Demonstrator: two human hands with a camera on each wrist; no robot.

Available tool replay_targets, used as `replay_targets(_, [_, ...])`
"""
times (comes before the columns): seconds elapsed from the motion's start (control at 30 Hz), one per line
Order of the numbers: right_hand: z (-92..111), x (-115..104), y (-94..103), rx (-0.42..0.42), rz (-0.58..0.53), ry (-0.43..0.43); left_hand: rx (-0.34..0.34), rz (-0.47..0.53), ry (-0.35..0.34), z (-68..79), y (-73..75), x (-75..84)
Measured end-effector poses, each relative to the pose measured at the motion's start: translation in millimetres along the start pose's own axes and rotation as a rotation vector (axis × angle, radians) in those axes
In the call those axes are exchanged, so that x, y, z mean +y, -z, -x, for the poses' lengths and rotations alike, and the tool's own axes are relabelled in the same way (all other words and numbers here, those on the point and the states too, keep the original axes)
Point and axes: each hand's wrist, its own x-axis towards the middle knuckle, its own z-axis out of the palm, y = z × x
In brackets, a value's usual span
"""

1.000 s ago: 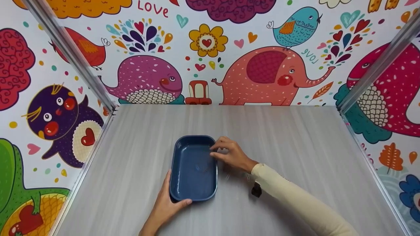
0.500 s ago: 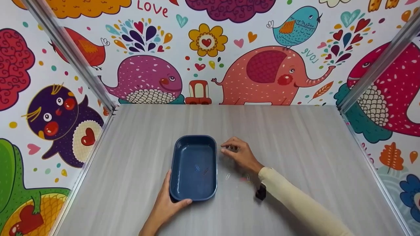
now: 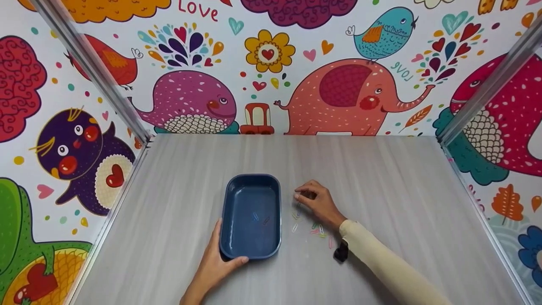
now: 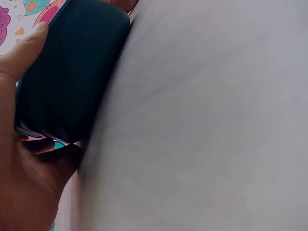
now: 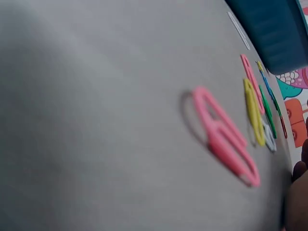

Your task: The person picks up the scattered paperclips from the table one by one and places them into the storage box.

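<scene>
A blue rectangular tray (image 3: 247, 239) stands on the table. My left hand (image 3: 217, 262) grips its near left corner, thumb over the rim; the left wrist view shows the tray's dark outer side (image 4: 72, 67) against that hand. Inside lie a blue paper clip (image 3: 255, 217) and a red paper clip (image 3: 266, 220). Right of the tray, my right hand (image 3: 320, 205) is low over the table, fingers loosely bent, thumb and forefinger tips slightly apart near several coloured paper clips. The right wrist view shows a pink paper clip (image 5: 226, 151) and a yellow paper clip (image 5: 252, 113).
A white paper clip (image 3: 294, 228) lies close to the tray's right side. A black wrist camera (image 3: 341, 252) sits under my right sleeve (image 3: 381, 258). Printed walls (image 3: 262, 84) and metal posts (image 3: 106, 80) bound the table's back and sides.
My right hand has moved right and slightly down, away from the tray's right rim. The red paper clip and more loose clips have come into sight. My left hand has stayed on the tray.
</scene>
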Motion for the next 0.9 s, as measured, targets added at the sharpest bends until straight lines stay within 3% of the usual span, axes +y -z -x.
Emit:
replay_targets(0.23, [-3,2,8.4,-0.059,0.114,0.034,0.006,-0.017,-0.033,0.4,-0.6,-1.8])
replay_targets(0.47, [-4,5,14.3,-0.135,0.291,0.153,-0.003,-0.014,-0.023,-0.1,-0.5,-1.7])
replay_targets(0.9, [-5,11,25.0,-0.143,0.434,0.237,0.0,-0.019,-0.011,0.4,-0.6,-3.0])
